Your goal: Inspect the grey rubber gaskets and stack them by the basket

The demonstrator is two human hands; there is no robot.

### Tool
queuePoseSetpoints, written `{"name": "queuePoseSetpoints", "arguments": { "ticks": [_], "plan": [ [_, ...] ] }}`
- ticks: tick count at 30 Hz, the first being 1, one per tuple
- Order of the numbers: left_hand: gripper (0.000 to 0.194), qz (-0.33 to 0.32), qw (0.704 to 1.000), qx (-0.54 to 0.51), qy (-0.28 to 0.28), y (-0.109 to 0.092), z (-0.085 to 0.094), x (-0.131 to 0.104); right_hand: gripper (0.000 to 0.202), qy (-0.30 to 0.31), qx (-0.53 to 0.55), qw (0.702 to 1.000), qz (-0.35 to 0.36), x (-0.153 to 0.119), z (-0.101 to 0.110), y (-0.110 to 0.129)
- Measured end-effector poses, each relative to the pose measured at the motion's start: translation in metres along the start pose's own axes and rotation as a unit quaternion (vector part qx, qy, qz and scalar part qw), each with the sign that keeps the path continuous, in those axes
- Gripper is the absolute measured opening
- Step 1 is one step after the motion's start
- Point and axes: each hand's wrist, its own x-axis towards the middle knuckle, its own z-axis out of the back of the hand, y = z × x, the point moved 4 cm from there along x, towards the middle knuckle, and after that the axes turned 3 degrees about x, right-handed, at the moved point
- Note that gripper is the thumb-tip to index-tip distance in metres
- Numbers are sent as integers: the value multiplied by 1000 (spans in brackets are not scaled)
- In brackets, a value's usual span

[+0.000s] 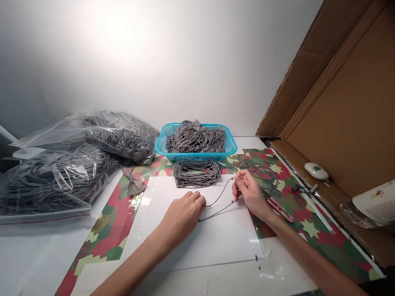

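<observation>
A thin grey cord (216, 213) with small loops or knots at its ends stretches between my two hands, above a white sheet (202, 248). My left hand (187, 209) is closed on the cord's left part, its fingertips mostly hidden from me. At the other side my right hand (248, 191) pinches with thumb and index finger near the small end loops. Just beyond the hands lies a flat stack of grey cords (198, 174). Behind it stands a blue plastic basket (230, 148) heaped with more grey cords (197, 139).
Two clear bags of grey cords (64, 175) lie on the left. To the right are loose cords (260, 173), a pink-handled cutter (280, 210), a white mouse-shaped object (316, 171) and a plastic-wrapped roll (383, 201). Cardboard (349, 97) rises at the right edge.
</observation>
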Motion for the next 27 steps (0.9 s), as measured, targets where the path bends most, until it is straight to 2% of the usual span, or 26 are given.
{"name": "queuePoseSetpoints", "arguments": {
  "ticks": [3,7,11,14,18,21,24,25,27],
  "plan": [
    [18,32,996,-60,-56,4,5,3,36,-8,-4,1000,-14,4,-1,2],
    [23,85,977,-144,-135,23,18,19,35,-8,-7,999,-36,15,-7,8],
    [26,144,957,-154,-197,46,30,41,28,-3,-38,998,-43,40,-15,12],
    [26,181,953,-98,-223,59,40,53,20,4,-91,995,-47,64,-21,12],
    [19,208,952,24,-225,64,49,59,31,16,-181,982,-46,82,-28,7],
    [20,225,945,108,-213,61,49,56,31,20,-243,970,-13,81,-28,6],
    [25,234,933,172,-213,58,46,48,18,15,-292,955,45,72,-24,10],
    [28,230,930,190,-217,57,46,46,13,12,-305,950,67,67,-23,12],
    [33,200,930,217,-220,56,44,42,18,10,-328,938,109,58,-22,17]
  ]
}}
